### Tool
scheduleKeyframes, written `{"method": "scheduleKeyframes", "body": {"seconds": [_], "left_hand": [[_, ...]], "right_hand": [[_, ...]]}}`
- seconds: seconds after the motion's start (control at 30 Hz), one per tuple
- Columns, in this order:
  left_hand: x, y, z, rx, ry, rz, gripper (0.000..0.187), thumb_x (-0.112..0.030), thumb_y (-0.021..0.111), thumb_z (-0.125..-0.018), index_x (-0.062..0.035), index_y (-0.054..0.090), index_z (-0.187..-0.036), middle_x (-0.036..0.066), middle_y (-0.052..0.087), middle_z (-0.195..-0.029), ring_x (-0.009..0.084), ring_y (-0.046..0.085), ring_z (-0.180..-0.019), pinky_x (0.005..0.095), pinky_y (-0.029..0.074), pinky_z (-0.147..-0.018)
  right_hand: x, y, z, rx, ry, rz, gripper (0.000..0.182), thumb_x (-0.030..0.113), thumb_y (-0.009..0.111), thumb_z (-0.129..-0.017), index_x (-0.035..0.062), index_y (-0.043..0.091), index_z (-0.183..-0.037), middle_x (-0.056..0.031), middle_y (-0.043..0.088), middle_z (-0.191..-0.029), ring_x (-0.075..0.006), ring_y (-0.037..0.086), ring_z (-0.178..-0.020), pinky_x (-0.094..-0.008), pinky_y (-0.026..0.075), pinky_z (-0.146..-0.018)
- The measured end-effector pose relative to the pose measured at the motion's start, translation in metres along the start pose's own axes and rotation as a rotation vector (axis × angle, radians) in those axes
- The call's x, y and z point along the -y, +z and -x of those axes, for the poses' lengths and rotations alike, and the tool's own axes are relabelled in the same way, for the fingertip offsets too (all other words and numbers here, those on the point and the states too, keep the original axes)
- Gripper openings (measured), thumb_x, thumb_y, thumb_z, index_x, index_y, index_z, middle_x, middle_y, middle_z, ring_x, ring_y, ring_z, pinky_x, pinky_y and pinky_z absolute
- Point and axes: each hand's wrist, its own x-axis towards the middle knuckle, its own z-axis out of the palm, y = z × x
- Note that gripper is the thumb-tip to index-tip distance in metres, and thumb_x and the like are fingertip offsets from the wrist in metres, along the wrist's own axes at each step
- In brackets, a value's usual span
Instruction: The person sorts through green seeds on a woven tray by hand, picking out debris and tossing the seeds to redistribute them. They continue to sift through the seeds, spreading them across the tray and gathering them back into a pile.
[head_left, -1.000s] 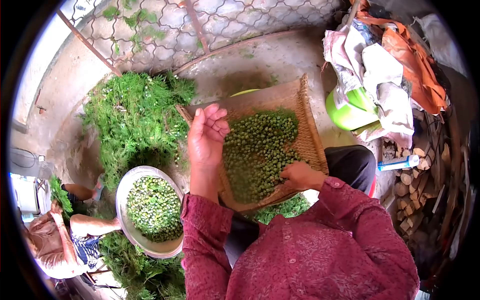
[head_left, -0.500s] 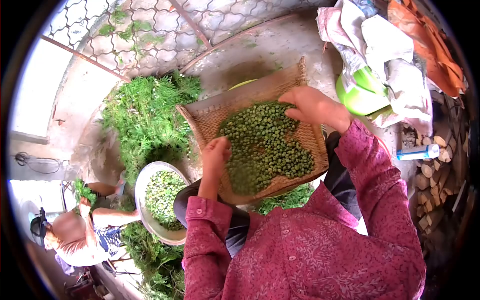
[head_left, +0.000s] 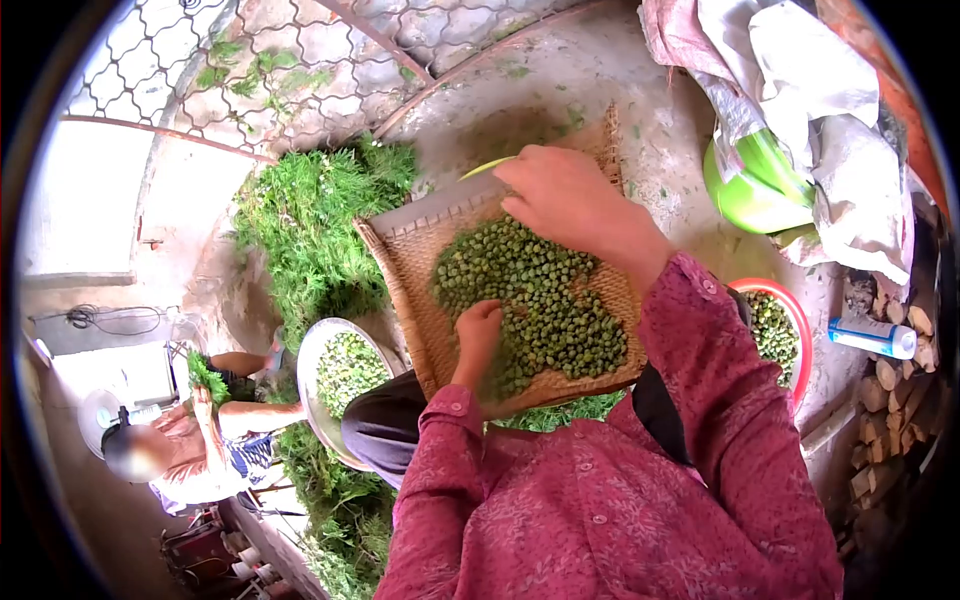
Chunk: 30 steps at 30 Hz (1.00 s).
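Observation:
A shallow woven tray (head_left: 408,290) rests over my lap, tilted, with many small round green pods or buds (head_left: 520,265) spread across it. My left hand (head_left: 480,335) is above the lower left of the pile, fingers curled in; anything in them is hidden. My right hand (head_left: 575,200) reaches over the tray's upper part, fingers bent together near its grey far edge. What they pinch, if anything, does not show.
Feathery green plants (head_left: 310,235) lie on the ground at left. A metal basin (head_left: 312,360) of green pieces stands by my knee. At right are a red-rimmed bowl (head_left: 804,340), a lime-green tub (head_left: 750,190), sacks (head_left: 815,70) and firewood (head_left: 880,430). Another person (head_left: 195,440) sits at left.
My right hand has moved left and toward the tray's far edge. The left hand has shifted right and nearer me, over the pods. A red-rimmed bowl has come into view.

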Motion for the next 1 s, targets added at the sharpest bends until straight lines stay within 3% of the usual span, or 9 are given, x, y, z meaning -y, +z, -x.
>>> {"method": "scheduleKeyframes", "body": {"seconds": [0.07, 0.27, 0.47, 0.57, 0.67, 1.0], "left_hand": [[0.005, 0.009, -0.012, -0.079, 0.275, -0.306, 0.021, -0.013, 0.057, -0.081, -0.0046, 0.064, -0.099, 0.008, 0.063, -0.075, 0.0185, 0.059, -0.062, 0.0339, 0.047, -0.056], [-0.021, 0.016, -0.006, -0.044, 0.217, -0.779, 0.018, -0.016, 0.056, -0.078, -0.0119, 0.066, -0.092, 0.012, 0.061, -0.087, 0.0309, 0.059, -0.076, 0.0407, 0.048, -0.066], [-0.023, 0.012, -0.010, -0.085, 0.132, -0.823, 0.019, -0.016, 0.056, -0.077, -0.0136, 0.066, -0.092, 0.012, 0.059, -0.089, 0.0300, 0.059, -0.081, 0.0402, 0.048, -0.068], [-0.016, 0.007, -0.015, -0.091, 0.248, -0.780, 0.017, -0.015, 0.052, -0.078, -0.0124, 0.066, -0.088, 0.010, 0.059, -0.086, 0.0292, 0.059, -0.076, 0.0402, 0.048, -0.066], [-0.025, 0.006, -0.011, 0.039, 0.162, -0.716, 0.019, -0.016, 0.053, -0.076, -0.0123, 0.066, -0.089, 0.011, 0.059, -0.087, 0.0296, 0.059, -0.077, 0.0404, 0.048, -0.068], [-0.020, 0.007, -0.020, -0.031, 0.034, -0.763, 0.025, -0.025, 0.062, -0.072, -0.0097, 0.066, -0.091, 0.013, 0.063, -0.088, 0.0307, 0.060, -0.082, 0.0411, 0.048, -0.069]], "right_hand": [[0.005, 0.000, -0.004, 0.041, 0.011, -0.046, 0.018, 0.017, 0.057, -0.076, 0.0031, 0.055, -0.087, -0.0146, 0.057, -0.083, -0.0335, 0.055, -0.081, -0.0429, 0.045, -0.072], [0.008, -0.006, -0.005, 0.103, 0.044, -0.039, 0.017, 0.017, 0.057, -0.076, 0.0024, 0.054, -0.083, -0.0158, 0.057, -0.082, -0.0337, 0.056, -0.080, -0.0424, 0.046, -0.070], [0.012, -0.005, -0.004, 0.121, 0.034, 0.000, 0.017, 0.018, 0.058, -0.076, 0.0026, 0.054, -0.082, -0.0157, 0.057, -0.081, -0.0339, 0.056, -0.079, -0.0426, 0.046, -0.068], [0.015, -0.004, -0.007, 0.142, 0.039, 0.003, 0.017, 0.019, 0.058, -0.076, 0.0028, 0.054, -0.082, -0.0155, 0.057, -0.081, -0.0339, 0.056, -0.079, -0.0427, 0.046, -0.068], [0.016, -0.003, -0.008, 0.149, 0.043, -0.001, 0.018, 0.019, 0.057, -0.077, 0.0031, 0.054, -0.082, -0.0152, 0.056, -0.080, -0.0338, 0.056, -0.079, -0.0427, 0.046, -0.069], [0.015, -0.003, -0.008, 0.106, 0.053, -0.012, 0.018, 0.021, 0.058, -0.077, 0.0051, 0.054, -0.084, -0.0148, 0.056, -0.081, -0.0335, 0.056, -0.079, -0.0425, 0.046, -0.069]]}}
